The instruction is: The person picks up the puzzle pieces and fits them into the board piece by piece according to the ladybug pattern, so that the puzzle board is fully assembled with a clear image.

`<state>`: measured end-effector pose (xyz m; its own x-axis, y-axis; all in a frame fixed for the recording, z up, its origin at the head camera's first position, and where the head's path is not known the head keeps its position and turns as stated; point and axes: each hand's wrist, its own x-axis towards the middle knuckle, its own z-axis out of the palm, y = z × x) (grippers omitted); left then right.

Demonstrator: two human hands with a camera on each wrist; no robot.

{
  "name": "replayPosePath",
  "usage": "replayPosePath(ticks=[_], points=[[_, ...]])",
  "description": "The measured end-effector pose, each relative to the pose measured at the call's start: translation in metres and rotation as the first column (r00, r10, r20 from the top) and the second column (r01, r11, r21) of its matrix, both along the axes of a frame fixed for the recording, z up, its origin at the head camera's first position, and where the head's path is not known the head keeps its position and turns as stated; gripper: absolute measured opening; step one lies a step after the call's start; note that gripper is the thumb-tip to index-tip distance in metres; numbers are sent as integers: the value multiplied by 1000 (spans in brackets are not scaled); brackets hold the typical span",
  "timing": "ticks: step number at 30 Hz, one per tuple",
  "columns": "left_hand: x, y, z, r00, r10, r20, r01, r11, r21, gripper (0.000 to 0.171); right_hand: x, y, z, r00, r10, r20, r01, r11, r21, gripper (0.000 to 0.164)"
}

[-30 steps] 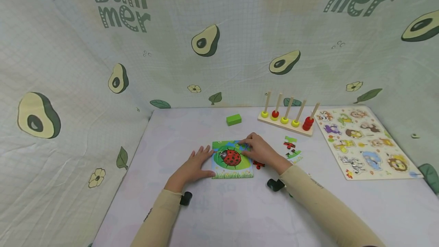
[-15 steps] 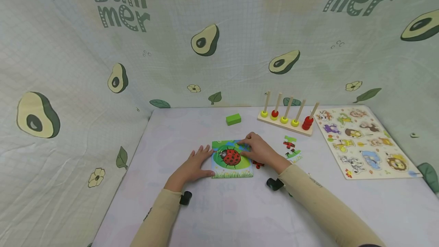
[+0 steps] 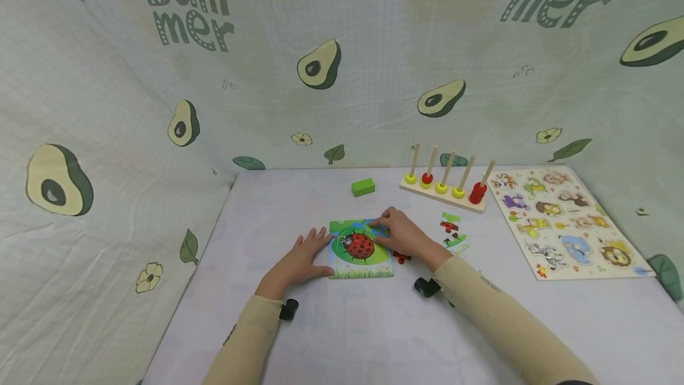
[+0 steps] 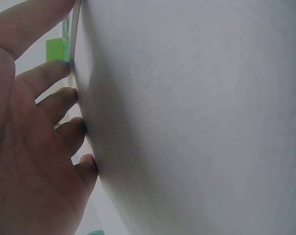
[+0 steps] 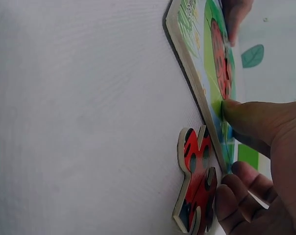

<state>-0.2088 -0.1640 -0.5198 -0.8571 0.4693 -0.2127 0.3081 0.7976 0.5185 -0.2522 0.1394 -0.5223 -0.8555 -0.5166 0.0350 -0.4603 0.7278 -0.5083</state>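
A square ladybug jigsaw puzzle [image 3: 359, 248] lies flat on the table, with a red, black-spotted ladybug on green and blue. My left hand [image 3: 306, 259] is spread along its left side, thumb at the lower left corner and fingertips near the edge. My right hand [image 3: 402, 233] reaches over the upper right corner with thumb and index finger bent onto the picture. In the right wrist view its thumb [image 5: 236, 113] presses on the surface, the index finger is mostly hidden, and other fingers curl beside the edge. I cannot tell whether a piece is pinched there. Loose red puzzle pieces [image 5: 194, 178] lie beside the board, under my right hand.
More loose pieces [image 3: 454, 239] lie right of my right hand. A green block [image 3: 363, 187] sits behind the puzzle. At the back right stands a wooden peg stacker [image 3: 440, 195] with red and yellow beads, beside an animal puzzle board [image 3: 558, 272]. A printed cloth [image 3: 374, 123] hangs behind.
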Motion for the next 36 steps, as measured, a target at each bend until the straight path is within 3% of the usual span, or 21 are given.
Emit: replayPosePath(ticks=[13,20,36], points=[[0,0,-2,1000,7,3,-8,1000,4,90,3,5,3,1000,19,20,-18,999,-42,42],[0,0,-1,1000,-3,-5,3,1000,1,90,4,10,7,996,1,92,7,997,-83,43],[0,1,1,1000,9,-5,-9,1000,5,89,12,46,10,993,-53,107,60,996,-59,39]])
